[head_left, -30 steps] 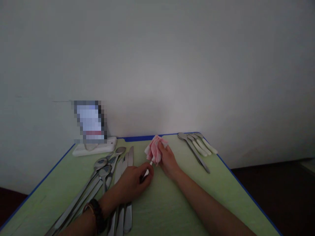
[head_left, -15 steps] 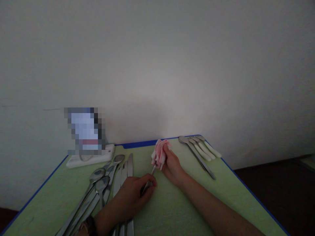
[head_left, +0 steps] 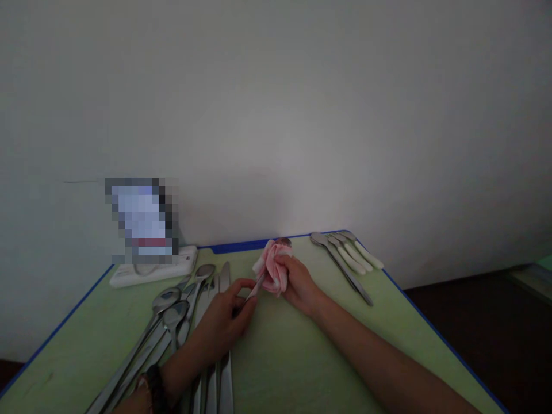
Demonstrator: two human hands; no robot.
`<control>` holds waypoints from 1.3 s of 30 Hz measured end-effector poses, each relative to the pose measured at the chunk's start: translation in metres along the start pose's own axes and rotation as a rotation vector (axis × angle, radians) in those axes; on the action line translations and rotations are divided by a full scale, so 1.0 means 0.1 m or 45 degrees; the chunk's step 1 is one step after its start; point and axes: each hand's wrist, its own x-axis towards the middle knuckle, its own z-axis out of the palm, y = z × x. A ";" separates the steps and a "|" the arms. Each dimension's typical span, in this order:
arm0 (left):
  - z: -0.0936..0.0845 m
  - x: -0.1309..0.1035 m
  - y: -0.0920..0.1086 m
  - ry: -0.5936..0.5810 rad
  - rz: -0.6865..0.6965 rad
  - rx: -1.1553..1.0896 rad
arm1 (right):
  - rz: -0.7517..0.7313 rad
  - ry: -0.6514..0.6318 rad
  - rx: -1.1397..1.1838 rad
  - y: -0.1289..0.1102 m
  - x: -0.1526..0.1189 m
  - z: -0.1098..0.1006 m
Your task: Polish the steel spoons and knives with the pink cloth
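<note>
My left hand is closed around the handle of a metal spoon, whose bowl tip shows beyond the cloth. A crumpled pink and white cloth is wrapped about the spoon's middle, covering much of it. Pinching the cloth and spoon from the right is my right hand. Beneath and left of my left forearm lie several loose metal spoons and several knives, partly hidden by the arm.
On the right of the green table lie a long metal spoon and several white-handled pieces, forks among them. A blurred-out phone stands on a white base at the back left. A wall rises behind.
The cloth has slid down the spoon toward my left hand, and the spoon's bowl tip now shows above it. Both hands have shifted slightly left in the picture.
</note>
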 end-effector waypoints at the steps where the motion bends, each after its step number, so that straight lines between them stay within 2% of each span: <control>1: 0.00 0.00 0.01 -0.040 0.017 0.066 | 0.011 0.001 -0.001 0.00 -0.01 0.00; 6: 0.00 -0.02 0.04 -0.140 0.133 0.360 | 0.024 -0.054 -0.069 -0.01 -0.01 -0.01; 10: 0.00 -0.02 0.03 -0.131 0.163 0.417 | 0.085 -0.114 0.044 -0.05 0.01 -0.03; 15: 0.01 -0.02 0.04 -0.141 0.110 0.450 | 0.078 -0.167 0.225 -0.09 0.01 -0.02; 17: 0.01 -0.03 0.05 -0.145 0.112 0.446 | 0.087 -0.163 0.183 -0.07 0.00 -0.02; 20: 0.01 -0.04 0.04 -0.138 0.128 0.456 | 0.108 -0.077 -0.032 -0.02 -0.02 0.00; 24: 0.01 -0.04 0.03 -0.154 0.140 0.449 | 0.035 -0.016 -0.276 0.03 -0.07 0.03; 32: 0.02 -0.03 0.04 -0.154 0.110 0.481 | -0.037 -0.044 -0.240 0.02 -0.05 0.03; 39: 0.03 -0.03 0.04 -0.143 0.090 0.508 | 0.044 -0.020 -0.207 0.02 -0.06 0.04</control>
